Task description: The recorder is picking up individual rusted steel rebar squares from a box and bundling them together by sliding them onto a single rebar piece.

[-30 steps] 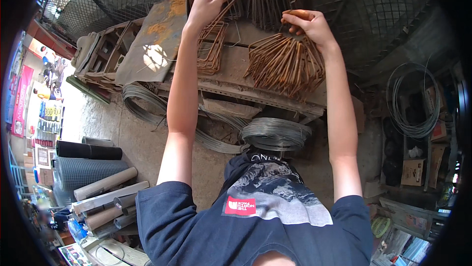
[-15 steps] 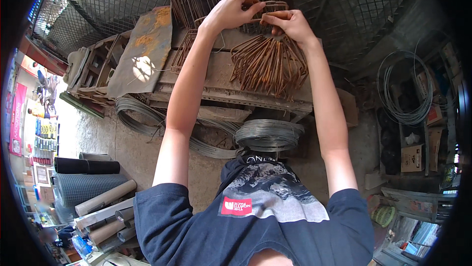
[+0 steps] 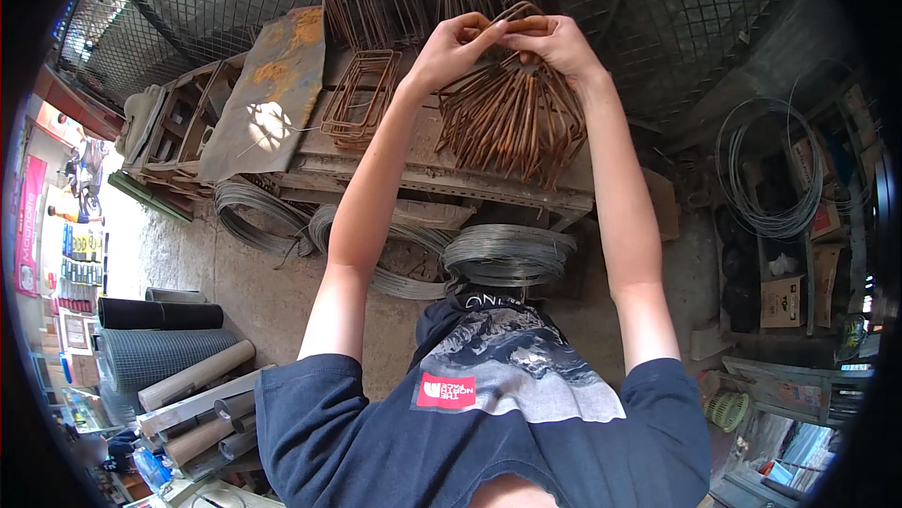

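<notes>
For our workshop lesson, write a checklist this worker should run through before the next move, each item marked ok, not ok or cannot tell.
1. Left hand and right hand both visible: ok.
2. Gloves worn: not ok, both bare.
3. Firm grip on the bent rod: cannot tell, fingers hide it.
4. Fanned rusty bundle over the bench: ok.
5. Loose rectangular frames apart from both hands: ok.

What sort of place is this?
It looks like a hardware shop or its storeroom: there's a fanned bundle of rusty brown bent metal rods, a round coil of silvery-grey wire and a thick roll of grey wire mesh.
</notes>
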`<state>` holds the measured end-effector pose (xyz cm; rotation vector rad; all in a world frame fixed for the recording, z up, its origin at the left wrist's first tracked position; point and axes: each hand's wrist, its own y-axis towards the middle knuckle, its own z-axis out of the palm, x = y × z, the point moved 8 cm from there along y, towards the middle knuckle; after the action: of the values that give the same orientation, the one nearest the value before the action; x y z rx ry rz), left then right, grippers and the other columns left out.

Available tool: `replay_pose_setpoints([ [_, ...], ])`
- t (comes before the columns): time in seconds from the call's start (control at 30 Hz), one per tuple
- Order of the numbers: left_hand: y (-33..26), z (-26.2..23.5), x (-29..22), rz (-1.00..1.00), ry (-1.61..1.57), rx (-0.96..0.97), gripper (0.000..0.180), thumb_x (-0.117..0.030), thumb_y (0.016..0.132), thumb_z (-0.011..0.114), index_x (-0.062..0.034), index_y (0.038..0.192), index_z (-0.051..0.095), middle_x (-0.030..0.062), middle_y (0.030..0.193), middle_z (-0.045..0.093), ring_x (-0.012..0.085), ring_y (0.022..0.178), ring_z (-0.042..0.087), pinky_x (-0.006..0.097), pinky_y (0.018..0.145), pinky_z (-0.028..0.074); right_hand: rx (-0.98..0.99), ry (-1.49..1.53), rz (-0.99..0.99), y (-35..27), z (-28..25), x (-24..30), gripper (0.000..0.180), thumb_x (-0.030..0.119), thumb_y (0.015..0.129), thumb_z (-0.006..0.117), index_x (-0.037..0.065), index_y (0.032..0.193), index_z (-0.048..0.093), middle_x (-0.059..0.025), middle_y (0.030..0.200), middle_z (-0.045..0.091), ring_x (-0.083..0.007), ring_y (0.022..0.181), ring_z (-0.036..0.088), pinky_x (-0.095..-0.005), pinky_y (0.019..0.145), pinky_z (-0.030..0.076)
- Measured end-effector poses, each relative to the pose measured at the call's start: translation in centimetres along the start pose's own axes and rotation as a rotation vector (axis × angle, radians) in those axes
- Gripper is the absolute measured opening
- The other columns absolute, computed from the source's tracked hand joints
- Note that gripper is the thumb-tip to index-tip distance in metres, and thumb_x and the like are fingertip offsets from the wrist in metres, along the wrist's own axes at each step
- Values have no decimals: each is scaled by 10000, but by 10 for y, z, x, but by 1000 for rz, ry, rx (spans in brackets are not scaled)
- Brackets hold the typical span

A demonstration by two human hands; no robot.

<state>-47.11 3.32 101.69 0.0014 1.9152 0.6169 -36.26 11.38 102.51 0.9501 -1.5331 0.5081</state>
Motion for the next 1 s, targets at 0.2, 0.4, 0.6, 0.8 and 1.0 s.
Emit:
replay_pose_setpoints([
  [0.2, -3, 1, -11, -10, -37, -64, 323, -354, 847, 623, -52, 743, 575, -82, 552, 409, 10, 502, 311, 202, 458, 218, -46, -18, 20, 4, -9, -6, 216, 136, 717, 750, 22, 890, 689, -31, 718, 660, -55, 512, 548, -187, 479, 457],
  [0.4, -7, -17, 3, -6, -333, -182, 426, -417, 899, 514, -72, 649, 502, -77, 559, 391, 22, 498, 306, 206, 456, 226, -122, -60, 41, 5, -10, -9, 228, 155, 690, 773, 5, 842, 693, -45, 667, 653, -49, 477, 541, -192, 459, 465],
  [0.6, -23, -27, 32, -103, -577, -283, 466, -419, 938, 429, -94, 607, 474, -61, 496, 325, 37, 421, 209, 232, 424, 163, -145, -32, 73, 4, -12, -10, 213, 164, 662, 791, 9, 768, 692, -30, 613, 635, -49, 465, 536, -194, 463, 465],
  [0.8, -28, -14, 51, -115, -523, -234, 457, -401, 939, 398, -92, 612, 478, -58, 497, 325, 51, 442, 224, 241, 448, 178, -230, -88, 84, 2, -19, -13, 259, 150, 675, 788, -8, 829, 652, 8, 660, 608, -26, 475, 479, -170, 454, 391],
  [1.0, -42, 4, 65, -449, -456, 135, 533, -447, 923, 260, -26, 1032, 568, 83, 995, 580, 183, 942, 511, 326, 893, 351, -177, -63, 14, 3, -12, -8, 291, 111, 688, 771, -3, 924, 646, 3, 692, 617, -19, 490, 469, -168, 466, 386],
])
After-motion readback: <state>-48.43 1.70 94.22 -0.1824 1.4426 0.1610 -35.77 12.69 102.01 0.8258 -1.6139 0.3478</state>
